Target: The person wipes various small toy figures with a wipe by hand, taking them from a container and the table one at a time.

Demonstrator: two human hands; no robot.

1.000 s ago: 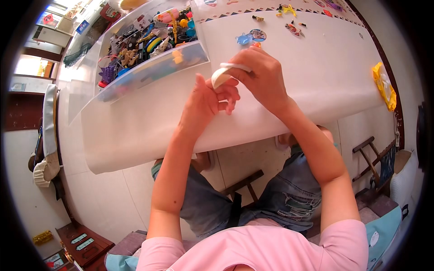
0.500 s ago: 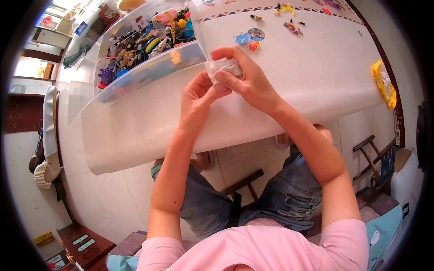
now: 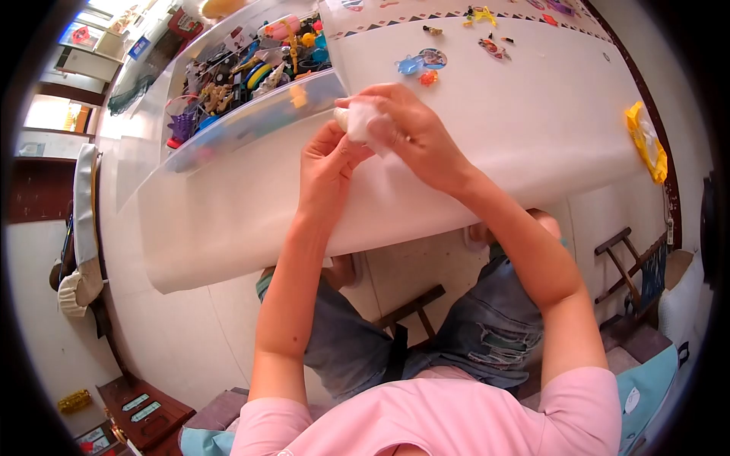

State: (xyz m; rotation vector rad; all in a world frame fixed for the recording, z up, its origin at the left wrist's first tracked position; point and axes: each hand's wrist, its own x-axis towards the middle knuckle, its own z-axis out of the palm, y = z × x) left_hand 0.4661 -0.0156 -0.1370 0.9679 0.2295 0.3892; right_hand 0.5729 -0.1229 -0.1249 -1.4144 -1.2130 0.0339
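Observation:
Above the near part of the table, my two hands meet around a crumpled white wipe (image 3: 366, 123). My right hand (image 3: 420, 137) is closed on the wipe, its fingers partly blurred. At the wipe's left edge shows a small cream-coloured object (image 3: 341, 117), pinched by my left hand (image 3: 325, 158); most of it is covered, so its kind cannot be made out. Just beyond, a light blue toy (image 3: 409, 64), a round picture disc (image 3: 433, 58) and a small orange toy (image 3: 428, 77) lie on the white tabletop (image 3: 532, 99).
A clear plastic bin (image 3: 258, 106) full of mixed small toys stands at the left. A yellow wipes packet (image 3: 645, 143) lies at the table's right edge. Farther back are a yellow toy (image 3: 480, 14) and a colourful figure (image 3: 493, 49). A folding stool (image 3: 635, 266) stands below right.
The wipe has shifted slightly left and now hangs looser from my right hand. A cream-coloured object has come into view beside it. My left hand has moved slightly left.

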